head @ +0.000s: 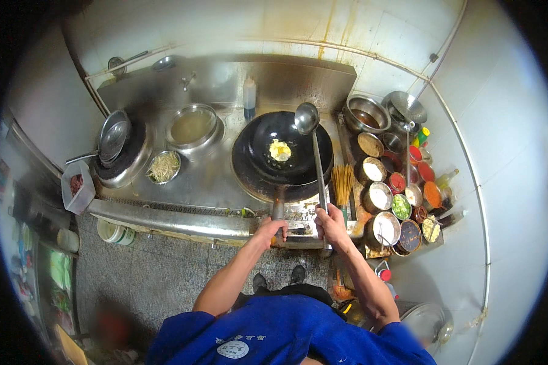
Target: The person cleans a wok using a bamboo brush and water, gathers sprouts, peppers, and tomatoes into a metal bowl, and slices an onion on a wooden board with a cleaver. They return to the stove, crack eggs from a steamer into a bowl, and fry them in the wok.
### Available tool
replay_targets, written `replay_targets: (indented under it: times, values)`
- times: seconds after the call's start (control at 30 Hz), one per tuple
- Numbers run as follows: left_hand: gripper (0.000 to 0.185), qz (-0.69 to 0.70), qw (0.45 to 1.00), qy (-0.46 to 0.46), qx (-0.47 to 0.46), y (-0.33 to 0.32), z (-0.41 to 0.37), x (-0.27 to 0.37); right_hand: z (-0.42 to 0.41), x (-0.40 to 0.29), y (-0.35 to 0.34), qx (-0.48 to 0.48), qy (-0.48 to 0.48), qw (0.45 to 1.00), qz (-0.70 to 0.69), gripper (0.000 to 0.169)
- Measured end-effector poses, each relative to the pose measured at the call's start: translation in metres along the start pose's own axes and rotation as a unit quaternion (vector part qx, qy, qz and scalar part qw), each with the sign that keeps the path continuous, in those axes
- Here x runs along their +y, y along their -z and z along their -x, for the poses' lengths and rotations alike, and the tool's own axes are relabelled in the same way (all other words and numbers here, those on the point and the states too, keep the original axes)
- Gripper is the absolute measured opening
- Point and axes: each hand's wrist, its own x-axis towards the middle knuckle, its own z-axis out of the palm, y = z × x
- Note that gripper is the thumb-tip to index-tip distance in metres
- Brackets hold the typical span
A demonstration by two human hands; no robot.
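Observation:
A black wok [260, 159] sits on the burner in front of me, with pale yellow egg [280, 150] lying in its middle. My left hand [271, 230] is closed around the end of the wok's handle [278, 205]. In my right hand [331, 223] is the long handle of a steel ladle [306, 118]. The ladle's bowl hangs over the wok's far right side, and I cannot tell whether it touches the wok. Just right of the ladle's handle, a bamboo wok brush [343, 185] lies close to my right hand.
Seasoning bowls crowd the right side, including chopped green vegetable [401, 206] and a steel basin [366, 114]. A squeeze bottle [250, 98] stands behind the wok. Leftward are a pot of liquid [192, 127], a bowl of bean sprouts [163, 167], strainers [114, 137] and a meat tub [78, 187].

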Motion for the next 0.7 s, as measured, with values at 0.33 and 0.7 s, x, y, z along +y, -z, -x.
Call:
replay_targets:
  times: [0.33,0.7]
  values:
    - [0.011,-0.057,0.993,-0.044,0.091,-0.035,-0.012,0.029,-0.044,0.016,0.039,-0.012,-0.061,0.998,0.032,0.014]
    - [0.020,0.043,0.993,-0.040,0.104,0.001,-0.049,-0.029,-0.052,0.004,0.064,-0.024,-0.084,0.991,0.103,0.018]
